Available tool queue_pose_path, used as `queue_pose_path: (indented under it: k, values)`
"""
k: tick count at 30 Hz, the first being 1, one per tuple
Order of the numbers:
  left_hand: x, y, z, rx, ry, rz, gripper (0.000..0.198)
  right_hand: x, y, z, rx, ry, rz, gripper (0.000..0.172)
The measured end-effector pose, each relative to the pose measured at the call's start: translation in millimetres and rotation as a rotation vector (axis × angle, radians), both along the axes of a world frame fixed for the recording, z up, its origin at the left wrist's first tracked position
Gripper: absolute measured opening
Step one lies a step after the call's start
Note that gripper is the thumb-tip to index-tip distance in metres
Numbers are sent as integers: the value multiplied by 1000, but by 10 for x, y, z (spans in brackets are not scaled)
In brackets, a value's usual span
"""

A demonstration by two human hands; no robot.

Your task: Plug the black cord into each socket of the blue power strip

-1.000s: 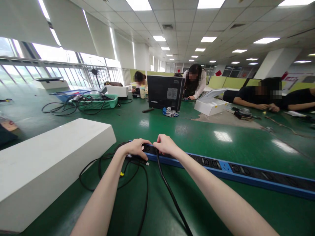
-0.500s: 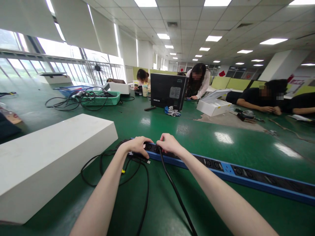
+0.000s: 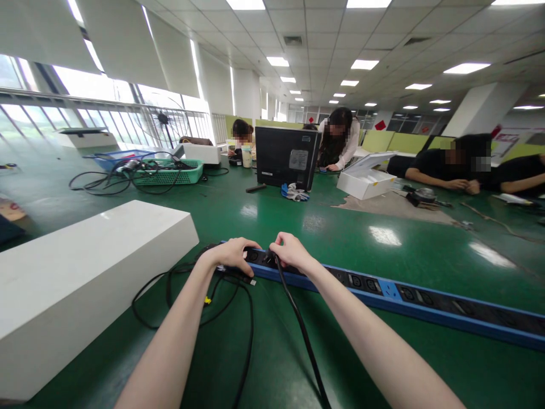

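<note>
A long blue and black power strip [image 3: 389,289] lies slantwise on the green tabletop, with a row of sockets on its upper face. My left hand [image 3: 233,254] is wrapped over its left end, thumb on the near side and fingers on the far side. Close beside it, my right hand [image 3: 290,249] pinches the black plug [image 3: 269,258] at one of the sockets. Whether the plug sits fully in the socket cannot be seen. From it a thick black cord [image 3: 301,326] runs down toward me. Thinner black cables [image 3: 251,324] lie looped under and beside my left forearm.
A long white box [image 3: 97,244] lies at the left. Farther back are a green basket [image 3: 170,173] of cables, a black computer case [image 3: 284,158], gloves [image 3: 294,192] and an open white box [image 3: 366,183]. Several people are at the far side.
The view has shifted slightly, moving most things a little left. Both hands keep their places on the strip and plug.
</note>
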State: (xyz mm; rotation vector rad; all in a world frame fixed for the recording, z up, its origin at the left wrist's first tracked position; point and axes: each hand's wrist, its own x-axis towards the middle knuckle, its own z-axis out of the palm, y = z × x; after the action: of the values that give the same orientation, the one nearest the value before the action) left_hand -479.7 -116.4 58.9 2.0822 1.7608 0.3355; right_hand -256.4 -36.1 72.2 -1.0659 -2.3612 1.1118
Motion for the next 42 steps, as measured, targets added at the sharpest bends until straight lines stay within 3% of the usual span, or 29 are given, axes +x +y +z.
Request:
queue_pose_path:
  k: [5, 10, 13, 19, 23, 29, 35, 42]
  values:
    - [3, 2, -16, 1, 4, 19, 83, -56, -67, -29, 111, -32, 4, 8]
    - [2, 2, -18, 12, 33, 43, 86, -137, -271, 38, 464, -191, -82, 14]
    - [0, -2, -20, 11, 45, 34, 87, -190, -402, 55, 592, -261, -83, 18]
    - [11, -26, -1, 26, 8, 21, 86, -245, -483, 13, 498, -326, -79, 21]
    - [21, -22, 7, 21, 19, 25, 83, -239, -494, -2, 522, -321, -111, 23]
    - [8, 3, -21, 21, 27, 29, 89, -291, -408, 11, 486, -343, -48, 20]
    - [6, -20, 6, 22, -6, -5, 85, -249, -534, -68, 543, -328, -114, 23]
    - [19, -22, -1, 17, 8, 11, 83, -299, -561, -43, 570, -354, -78, 24]
